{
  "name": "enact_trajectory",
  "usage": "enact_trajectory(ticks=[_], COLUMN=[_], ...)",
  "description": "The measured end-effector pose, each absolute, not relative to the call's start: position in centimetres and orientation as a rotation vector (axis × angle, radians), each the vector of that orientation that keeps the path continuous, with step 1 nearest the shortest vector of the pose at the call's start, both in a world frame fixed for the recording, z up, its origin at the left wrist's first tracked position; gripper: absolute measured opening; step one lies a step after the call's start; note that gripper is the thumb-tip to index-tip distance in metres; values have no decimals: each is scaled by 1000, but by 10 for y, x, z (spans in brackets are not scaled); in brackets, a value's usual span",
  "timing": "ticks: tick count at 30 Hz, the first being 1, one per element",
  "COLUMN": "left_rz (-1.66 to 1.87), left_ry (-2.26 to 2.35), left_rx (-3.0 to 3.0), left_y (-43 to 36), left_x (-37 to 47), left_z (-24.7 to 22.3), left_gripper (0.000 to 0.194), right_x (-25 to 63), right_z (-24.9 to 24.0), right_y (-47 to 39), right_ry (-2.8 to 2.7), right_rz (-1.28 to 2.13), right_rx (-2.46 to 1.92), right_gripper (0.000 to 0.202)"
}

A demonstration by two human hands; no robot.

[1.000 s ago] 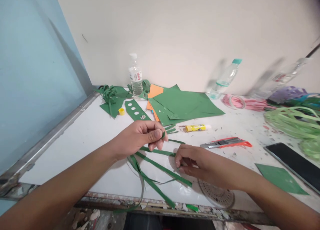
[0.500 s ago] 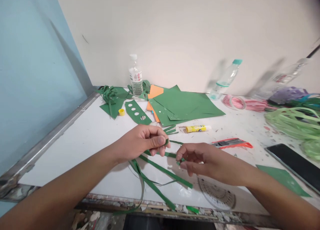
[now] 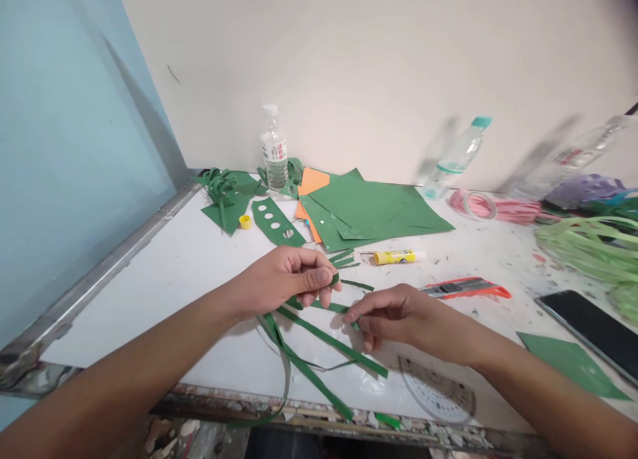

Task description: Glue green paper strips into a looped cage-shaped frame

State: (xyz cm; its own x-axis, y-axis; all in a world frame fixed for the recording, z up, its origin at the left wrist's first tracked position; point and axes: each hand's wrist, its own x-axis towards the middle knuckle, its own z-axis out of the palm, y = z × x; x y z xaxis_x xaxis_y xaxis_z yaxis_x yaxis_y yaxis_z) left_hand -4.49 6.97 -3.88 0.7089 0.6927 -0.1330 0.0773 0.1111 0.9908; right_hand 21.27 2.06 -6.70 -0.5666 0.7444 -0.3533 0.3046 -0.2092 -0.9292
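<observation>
- Centre of the frame: the left hand (image 3: pixel 294 279) has its grip closed to a pinch, thumb against bent fingers, with a small green piece (image 3: pixel 335 279) poking out at the fingertips.
- Just right of centre: the right hand (image 3: pixel 401 316) also pinches, thumb and index finger nearly together on a green scrap (image 3: pixel 355 325), mostly hidden by the fingers.
- Lower centre: long green strips (image 3: pixel 339 343) fan out below and between the hands on the white surface (image 3: pixel 139 299).
- Right of centre: a yellow glue stick (image 3: pixel 395 257) lies above the right hand, and an orange cutter (image 3: pixel 466 287) lies just beyond its wrist.
- Lower right: a clear protractor (image 3: pixel 438 392) lies below the right hand, partly covered by the forearm; a green square (image 3: pixel 571 363) lies beside a dark phone (image 3: pixel 593 329).
- Upper centre: green sheets (image 3: pixel 383 210) overlap near the wall.
</observation>
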Motion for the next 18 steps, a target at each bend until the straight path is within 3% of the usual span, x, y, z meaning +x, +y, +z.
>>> enact_trajectory(ticks=[8, 18], left_rz=[441, 332], left_ry=[736, 777], left_rx=[1453, 1572], left_y=[67, 58], left_x=[-44, -39], left_z=[-38, -43], left_gripper=[46, 31], right_x=[208, 203], right_z=[-63, -65], right_y=[19, 18], right_ry=[-1714, -1436], right_rz=[1781, 1729], right_rx=[-1269, -1228], right_gripper=[32, 39])
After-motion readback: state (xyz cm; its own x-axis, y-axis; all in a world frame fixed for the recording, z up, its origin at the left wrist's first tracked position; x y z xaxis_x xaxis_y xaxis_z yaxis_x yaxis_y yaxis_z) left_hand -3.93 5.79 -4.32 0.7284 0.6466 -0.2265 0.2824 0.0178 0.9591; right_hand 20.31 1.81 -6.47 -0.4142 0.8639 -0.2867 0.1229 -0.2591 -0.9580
